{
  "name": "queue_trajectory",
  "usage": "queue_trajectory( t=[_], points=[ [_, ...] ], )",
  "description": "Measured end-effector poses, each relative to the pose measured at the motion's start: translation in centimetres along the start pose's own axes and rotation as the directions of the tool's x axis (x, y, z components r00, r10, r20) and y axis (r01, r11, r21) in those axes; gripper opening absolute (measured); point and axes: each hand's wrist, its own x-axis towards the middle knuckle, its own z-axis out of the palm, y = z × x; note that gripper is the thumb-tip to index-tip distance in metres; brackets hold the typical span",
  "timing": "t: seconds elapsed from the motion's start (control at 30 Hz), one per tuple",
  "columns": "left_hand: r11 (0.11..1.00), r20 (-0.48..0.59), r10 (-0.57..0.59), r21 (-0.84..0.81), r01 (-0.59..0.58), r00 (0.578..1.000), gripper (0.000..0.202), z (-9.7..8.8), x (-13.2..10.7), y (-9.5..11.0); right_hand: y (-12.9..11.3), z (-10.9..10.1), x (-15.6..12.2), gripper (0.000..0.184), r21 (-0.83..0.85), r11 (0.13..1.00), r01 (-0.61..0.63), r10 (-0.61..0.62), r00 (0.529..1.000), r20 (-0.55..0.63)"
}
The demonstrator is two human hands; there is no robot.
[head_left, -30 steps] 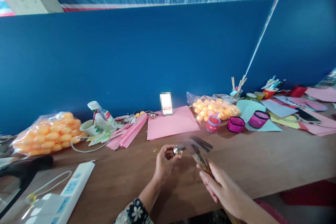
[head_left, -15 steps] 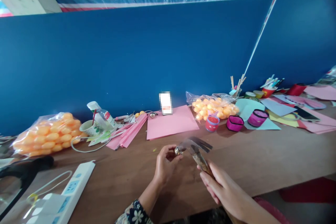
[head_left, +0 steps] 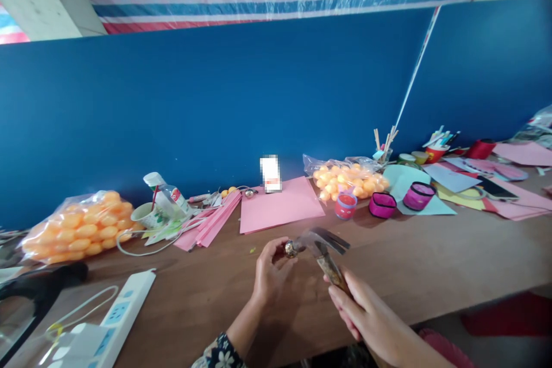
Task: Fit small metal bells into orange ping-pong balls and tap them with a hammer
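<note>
A claw hammer [head_left: 330,267] is in my right hand [head_left: 362,302], whose fingers wrap round its worn handle. Its metal head is raised over the brown table, claw to the right and striking end to the left. At that striking end, my left hand [head_left: 271,270] holds a small shiny, round metal piece [head_left: 290,249] between thumb and fingers. The piece looks to be against the hammer's face; whether it is joined to it I cannot tell.
Beyond my hands lie pink paper sheets [head_left: 280,210], pink strips [head_left: 211,221] and a bag of orange balls [head_left: 345,181]. Rightward stand a small red cup [head_left: 345,206] and purple bands [head_left: 382,205]. Leftward are another ball bag [head_left: 81,227] and a power strip [head_left: 123,313]. A blue partition [head_left: 259,98] rises behind.
The view has tilted slightly upward, so the background sits a little lower. Both hands, the hammer and the metal piece keep nearly the same position.
</note>
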Motion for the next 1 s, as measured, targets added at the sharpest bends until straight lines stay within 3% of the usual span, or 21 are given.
queue_trajectory(
  t=[0.1,0.5,0.67,0.83,1.0],
  points=[
    [0.999,0.035,0.025,0.028,-0.026,0.999,0.04,-0.1,0.0,-0.1,0.0,0.0,0.0,0.037,0.006,1.0,0.008,-0.008,1.0,0.019],
    [0.98,-0.009,-0.086,-0.181,0.083,0.996,0.042,0.0,-0.4,0.4,0.2,0.1,0.0,0.038,0.034,0.999,0.016,-0.017,0.999,0.035],
    [0.926,0.007,-0.191,-0.332,0.182,0.982,0.048,-0.2,-0.1,0.4,-0.6,0.0,-0.2,0.037,0.02,1.0,0.006,-0.006,1.0,0.023],
    [0.824,0.048,-0.251,-0.513,0.24,0.967,0.039,0.2,-0.5,0.4,-0.7,0.1,-0.2,0.033,-0.015,1.0,0.003,-0.003,1.0,0.011],
    [0.807,0.066,-0.264,-0.531,0.258,0.962,0.032,0.4,-0.7,0.6,0.3,0.3,-0.1,0.037,-0.007,1.0,-0.003,0.003,1.0,-0.023]
  ],
)
